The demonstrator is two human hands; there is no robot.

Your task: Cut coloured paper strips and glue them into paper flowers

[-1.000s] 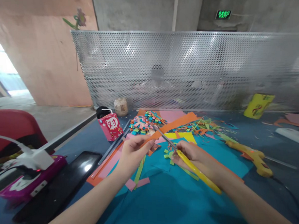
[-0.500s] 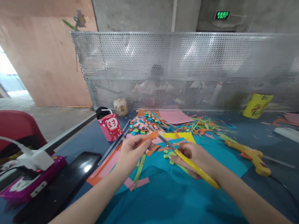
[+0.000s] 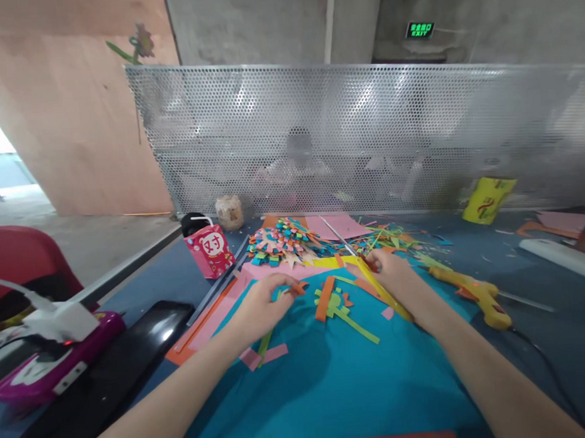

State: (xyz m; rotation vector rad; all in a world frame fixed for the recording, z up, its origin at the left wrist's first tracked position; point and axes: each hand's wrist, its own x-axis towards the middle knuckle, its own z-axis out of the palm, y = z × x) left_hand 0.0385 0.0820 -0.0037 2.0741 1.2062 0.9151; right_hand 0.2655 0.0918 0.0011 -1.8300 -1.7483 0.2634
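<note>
Scissors [image 3: 381, 287] have swung away, gripped in the right hand [image 3: 400, 283] beyond the green flower [image 3: 335, 303]. Left of it, the left hand [image 3: 261, 306] pinches an orange scrap [image 3: 299, 289]; the orange strip [image 3: 325, 299] across the flower looks light, flimsy, best lifted by one end.

My 2 bare forearms reach forward from the lower edge, angled inward. My bare left hand [image 3: 264, 306] has its thumb and fingers pinched together, pointing inward. My bare right hand [image 3: 390, 275] is curled, its fingers closed in a grip, well apart from the left.
</note>
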